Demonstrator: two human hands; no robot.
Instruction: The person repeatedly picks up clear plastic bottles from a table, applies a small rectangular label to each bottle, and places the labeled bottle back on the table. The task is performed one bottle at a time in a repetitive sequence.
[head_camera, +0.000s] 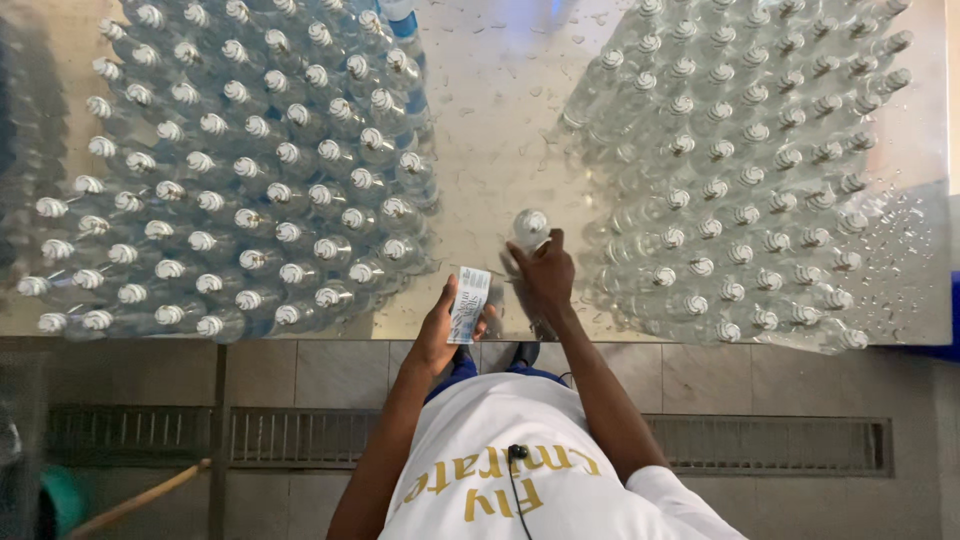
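Standing between two packed blocks of capped bottles on the wet desk, the clear bottle is grasped by the right hand while the left hand pinches a small label, which could smear or wrinkle if it touches the droplets.

The person wears a white short-sleeved T-shirt with yellow lettering printed across the chest. A small black clip-on microphone sits at the centre of the shirt front, and a thin black cable runs down from it. Both forearms are bare below the sleeves. Blue trousers show beneath the shirt hem, above dark footwear.
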